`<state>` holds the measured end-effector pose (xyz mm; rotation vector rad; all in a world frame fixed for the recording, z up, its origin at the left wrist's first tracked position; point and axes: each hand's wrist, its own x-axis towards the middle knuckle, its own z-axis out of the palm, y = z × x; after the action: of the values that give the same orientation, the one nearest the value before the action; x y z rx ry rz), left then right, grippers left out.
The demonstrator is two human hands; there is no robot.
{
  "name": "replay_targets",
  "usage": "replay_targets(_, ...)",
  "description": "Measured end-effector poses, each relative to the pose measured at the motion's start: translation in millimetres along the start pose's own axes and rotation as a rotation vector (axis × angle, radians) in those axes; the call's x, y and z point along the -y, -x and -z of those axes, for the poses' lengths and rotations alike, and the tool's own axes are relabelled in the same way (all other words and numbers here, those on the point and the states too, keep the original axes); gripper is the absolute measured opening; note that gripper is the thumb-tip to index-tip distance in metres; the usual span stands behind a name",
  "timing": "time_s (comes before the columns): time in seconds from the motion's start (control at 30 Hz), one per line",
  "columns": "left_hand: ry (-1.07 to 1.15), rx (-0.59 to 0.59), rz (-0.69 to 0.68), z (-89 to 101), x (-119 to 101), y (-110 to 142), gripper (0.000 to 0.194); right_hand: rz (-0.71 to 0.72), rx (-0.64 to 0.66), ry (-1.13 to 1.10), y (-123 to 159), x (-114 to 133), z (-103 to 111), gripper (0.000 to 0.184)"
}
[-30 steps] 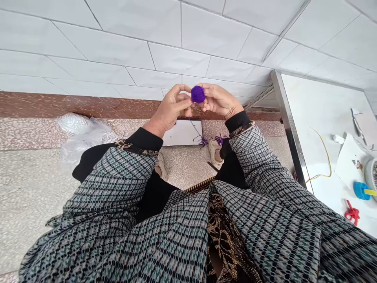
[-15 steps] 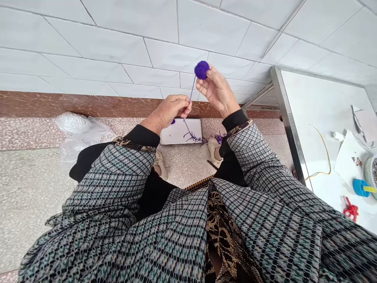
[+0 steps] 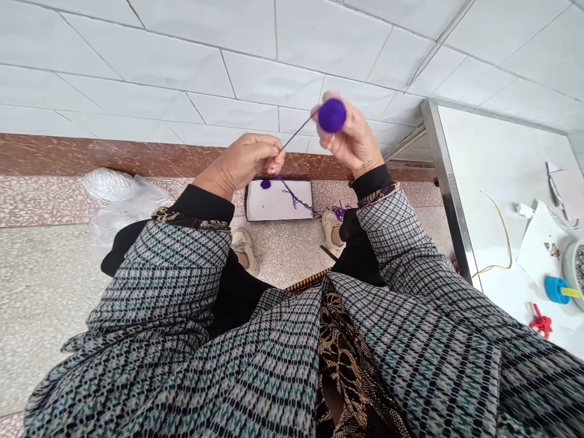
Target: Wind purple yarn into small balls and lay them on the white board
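Note:
A small ball of purple yarn [image 3: 332,115] is held up by my right hand [image 3: 352,137], its fingers around the far side and slightly blurred. From the ball a taut purple strand [image 3: 298,129] runs down to my left hand [image 3: 253,159], which pinches it between thumb and fingers. Below that pinch the yarn hangs as a loose, kinked length [image 3: 296,199] over a white box lid or tray [image 3: 278,210] on the floor. A second small purple piece [image 3: 265,184] lies on the tray's far left part.
More tangled purple yarn [image 3: 340,211] lies by my right shoe [image 3: 332,232]. White yarn [image 3: 107,184] in a clear plastic bag [image 3: 123,210] sits at the left. A white table [image 3: 497,158] on the right bears a yellow cord [image 3: 505,237], a blue cap [image 3: 556,290] and a red knotted piece [image 3: 541,321].
My right hand has moved right with the ball and turned it. My left hand has shifted left and slightly up, so the strand between them is longer and more slanted.

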<state>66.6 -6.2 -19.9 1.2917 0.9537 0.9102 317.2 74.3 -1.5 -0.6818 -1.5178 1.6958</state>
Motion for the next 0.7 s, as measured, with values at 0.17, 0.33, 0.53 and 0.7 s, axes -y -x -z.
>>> replay_targets(0.17, -0.066, 0.157, -0.018, -12.5, 2.4, -0.5, 0.042, 0.027, -0.297, 0.121, -14.6, -3.5, -23.5, 0.023)
replay_targets(0.33, -0.129, 0.193, -0.03, -5.1, 1.7, 1.2, 0.034, -0.168, 0.0, 0.701, -7.3, -2.8, -22.5, 0.02)
replay_targets(0.53, -0.103, 0.118, -0.014, 17.3, 6.1, 5.1, 0.028, -0.286, 0.766, 0.387, 18.0, 20.2, 6.1, 0.053)
replay_targets(0.7, -0.065, 0.084, -0.055, 16.3, 9.4, 5.7, 0.032, -0.032, 0.234, 0.083, 13.9, 14.2, 8.1, 0.091)
